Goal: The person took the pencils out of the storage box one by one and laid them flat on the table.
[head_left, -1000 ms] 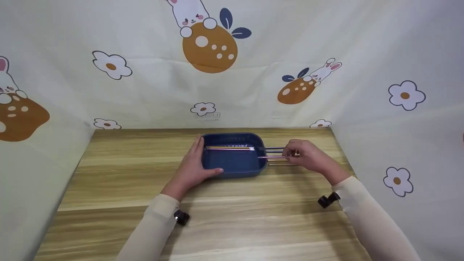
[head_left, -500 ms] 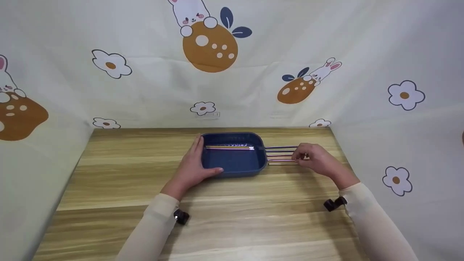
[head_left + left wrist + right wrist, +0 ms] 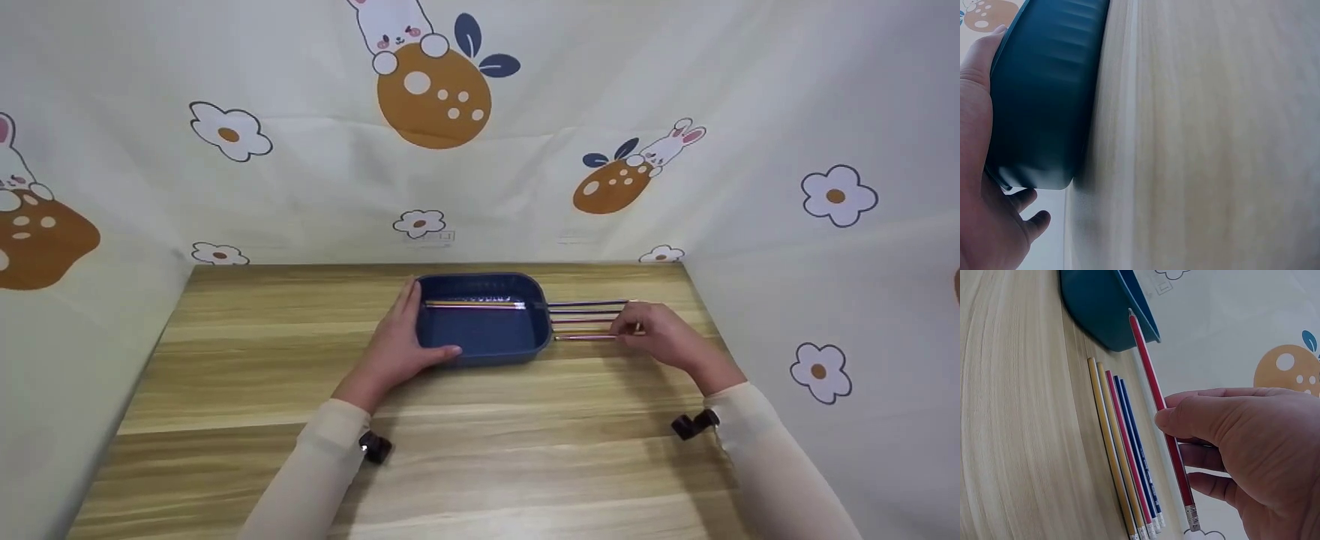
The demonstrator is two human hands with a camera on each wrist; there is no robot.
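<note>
My left hand [image 3: 394,345] holds the left end of a dark blue plastic box [image 3: 480,361], thumb on the near rim and fingers along the end wall. Several pencils [image 3: 472,304] lie inside, along the far wall. My right hand [image 3: 1252,444] pinches a red pencil [image 3: 1152,378] between thumb and fingers, raised over the table. Its unsharpened tip overlaps the box in the right wrist view. Below it several yellow, red and blue pencils [image 3: 1110,439] lie side by side on the table, to the right of the box.
The wood-grain table [image 3: 480,442] ends at a printed cloth backdrop [image 3: 315,180], which also rises at both sides. A small black camera is worn on each wrist.
My right hand has moved right and a little nearer to the body, drawing the pencil it pinches back from over the box's right rim. The left hand and box stay put.
</note>
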